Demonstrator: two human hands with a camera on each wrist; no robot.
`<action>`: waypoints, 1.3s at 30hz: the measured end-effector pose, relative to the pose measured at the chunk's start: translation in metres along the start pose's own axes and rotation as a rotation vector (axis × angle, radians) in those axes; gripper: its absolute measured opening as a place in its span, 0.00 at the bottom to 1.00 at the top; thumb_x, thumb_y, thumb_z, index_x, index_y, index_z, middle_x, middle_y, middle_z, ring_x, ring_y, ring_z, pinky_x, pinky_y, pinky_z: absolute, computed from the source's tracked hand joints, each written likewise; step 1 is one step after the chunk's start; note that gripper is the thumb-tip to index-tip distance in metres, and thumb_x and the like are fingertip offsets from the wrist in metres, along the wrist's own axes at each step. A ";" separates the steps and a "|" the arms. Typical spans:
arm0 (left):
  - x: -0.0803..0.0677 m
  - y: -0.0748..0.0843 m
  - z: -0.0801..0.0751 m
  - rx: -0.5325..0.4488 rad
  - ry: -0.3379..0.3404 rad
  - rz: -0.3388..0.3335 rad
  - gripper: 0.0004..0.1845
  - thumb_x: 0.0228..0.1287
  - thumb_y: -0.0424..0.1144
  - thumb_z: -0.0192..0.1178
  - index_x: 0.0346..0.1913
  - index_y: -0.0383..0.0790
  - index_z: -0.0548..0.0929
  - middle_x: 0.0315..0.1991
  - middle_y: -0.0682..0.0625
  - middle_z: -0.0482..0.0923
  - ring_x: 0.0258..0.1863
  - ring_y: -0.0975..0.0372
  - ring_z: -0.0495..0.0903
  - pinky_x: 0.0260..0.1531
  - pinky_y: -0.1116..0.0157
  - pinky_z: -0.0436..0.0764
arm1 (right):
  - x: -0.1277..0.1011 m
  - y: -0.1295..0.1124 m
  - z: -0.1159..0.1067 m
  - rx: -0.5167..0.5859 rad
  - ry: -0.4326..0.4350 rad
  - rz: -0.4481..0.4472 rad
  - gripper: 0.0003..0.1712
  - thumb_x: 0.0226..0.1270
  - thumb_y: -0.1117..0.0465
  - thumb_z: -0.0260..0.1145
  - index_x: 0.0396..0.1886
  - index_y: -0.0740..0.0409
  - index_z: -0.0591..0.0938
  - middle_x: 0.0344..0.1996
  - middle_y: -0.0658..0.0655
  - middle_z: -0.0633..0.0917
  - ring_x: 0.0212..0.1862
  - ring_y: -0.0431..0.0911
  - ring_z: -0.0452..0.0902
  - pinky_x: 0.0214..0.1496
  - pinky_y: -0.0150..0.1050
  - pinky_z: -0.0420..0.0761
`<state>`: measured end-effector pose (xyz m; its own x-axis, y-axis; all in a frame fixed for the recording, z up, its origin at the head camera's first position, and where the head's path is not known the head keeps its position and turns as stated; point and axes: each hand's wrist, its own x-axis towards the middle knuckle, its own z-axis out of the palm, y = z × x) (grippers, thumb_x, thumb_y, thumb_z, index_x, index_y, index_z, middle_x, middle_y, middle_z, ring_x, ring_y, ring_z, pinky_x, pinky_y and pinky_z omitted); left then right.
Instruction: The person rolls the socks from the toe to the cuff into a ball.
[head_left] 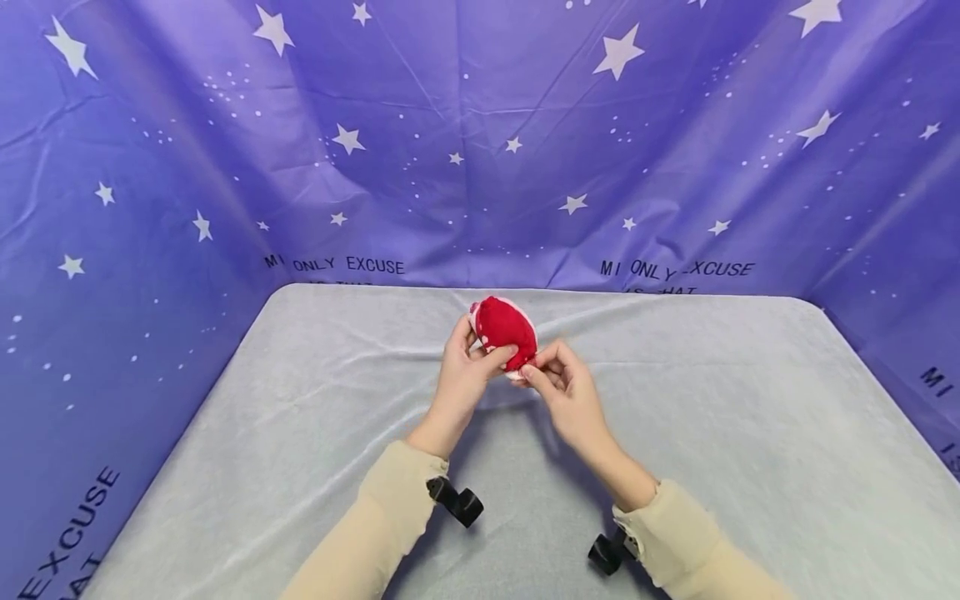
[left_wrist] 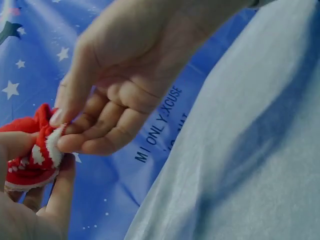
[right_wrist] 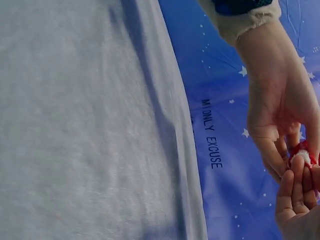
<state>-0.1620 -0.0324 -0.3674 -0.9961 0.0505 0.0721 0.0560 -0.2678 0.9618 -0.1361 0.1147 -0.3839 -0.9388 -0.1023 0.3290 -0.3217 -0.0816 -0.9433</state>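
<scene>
Two hands meet over the middle of the tabletop (head_left: pixel 315 433), both gripping one small red sock (head_left: pixel 507 332) with white trim, held up just above the grey cloth. The left hand (head_left: pixel 467 375) cups it from the side, thumb laid across the red knit and fingers curled behind. The right hand (head_left: pixel 564 385) pinches the white edge at the lower end between thumb and fingertips (left_wrist: pixel 64 144), the remaining fingers loosely bent beneath.

As I judge it, the right hand's pinch is the weak point: it takes only a narrow bit of the trim, so a tug could pull the knit free or stretch the edge out of shape. If the left hand loosened at the same time, the sock would drop onto the cloth in front of the hands. The soft bundle could also unroll unevenly, since it is held at just two spots.

Beyond the hands, the purple starry backdrop (head_left: pixel 480 150) carries printed words: "MI ONLY EXCUSE" reads twice along its lower edge, with a further line underneath cut off by the tabletop, and "EXCUSE" repeats at the far left.
</scene>
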 end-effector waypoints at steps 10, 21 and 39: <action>0.001 -0.007 0.003 0.265 0.081 0.109 0.27 0.55 0.25 0.64 0.59 0.35 0.71 0.57 0.39 0.77 0.46 0.49 0.85 0.40 0.65 0.86 | -0.011 0.000 0.007 -0.076 -0.007 -0.076 0.05 0.67 0.78 0.60 0.36 0.77 0.72 0.34 0.65 0.81 0.36 0.36 0.85 0.42 0.37 0.87; -0.004 0.001 -0.006 0.344 -0.151 0.061 0.32 0.59 0.32 0.60 0.67 0.37 0.63 0.62 0.37 0.74 0.60 0.49 0.77 0.60 0.56 0.78 | -0.008 0.002 0.002 0.061 0.015 0.076 0.06 0.68 0.79 0.56 0.38 0.79 0.67 0.32 0.45 0.84 0.36 0.36 0.86 0.44 0.34 0.87; -0.004 0.007 -0.010 0.252 -0.213 -0.028 0.31 0.64 0.27 0.56 0.70 0.31 0.62 0.62 0.32 0.73 0.54 0.51 0.81 0.47 0.63 0.86 | 0.007 -0.014 -0.017 -0.248 -0.129 0.305 0.17 0.75 0.61 0.56 0.32 0.72 0.80 0.24 0.47 0.83 0.31 0.36 0.82 0.42 0.35 0.85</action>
<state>-0.1581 -0.0442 -0.3635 -0.9624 0.2618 0.0729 0.0705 -0.0186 0.9973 -0.1401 0.1321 -0.3689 -0.9775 -0.2099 0.0205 -0.0658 0.2111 -0.9752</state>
